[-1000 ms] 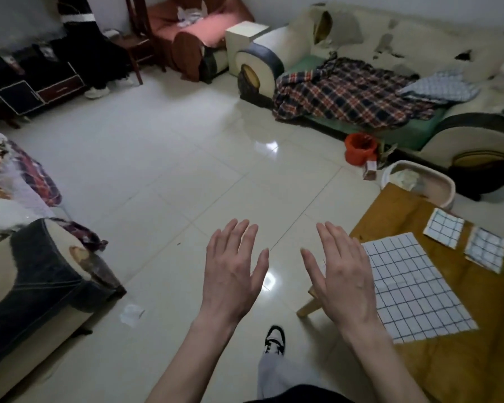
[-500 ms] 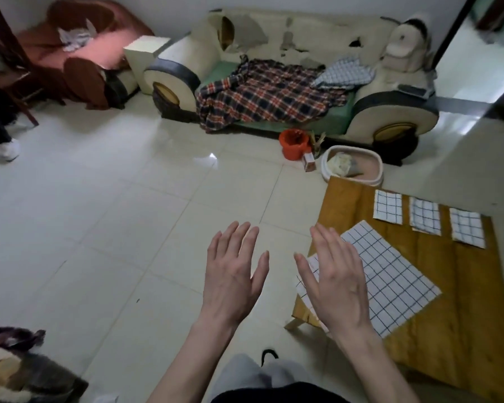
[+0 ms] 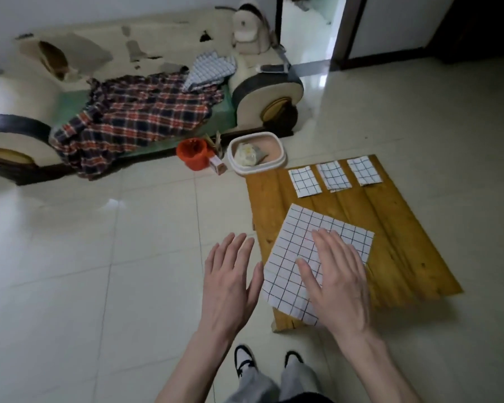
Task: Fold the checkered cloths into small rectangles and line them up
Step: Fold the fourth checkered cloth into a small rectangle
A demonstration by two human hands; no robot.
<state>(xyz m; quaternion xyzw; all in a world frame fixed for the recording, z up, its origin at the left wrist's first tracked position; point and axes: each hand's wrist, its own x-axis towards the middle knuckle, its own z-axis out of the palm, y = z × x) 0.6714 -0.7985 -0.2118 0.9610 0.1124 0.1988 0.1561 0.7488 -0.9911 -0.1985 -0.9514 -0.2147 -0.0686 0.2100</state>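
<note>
A large white checkered cloth lies spread flat on the near left part of the low wooden table, its near corner hanging over the edge. Three small folded checkered cloths sit in a row at the table's far edge: one on the left, one in the middle, one on the right. My right hand hovers over the large cloth with fingers straight, holding nothing. My left hand is held flat over the floor just left of the table, empty.
A white basin, an orange bucket and a small box stand on the tiled floor beyond the table. A sofa with a plaid blanket lies behind. A doorway opens at the back right.
The view has swung right, bringing the table under my hands. My right hand now sits over the large cloth; both hands stay flat and empty.
</note>
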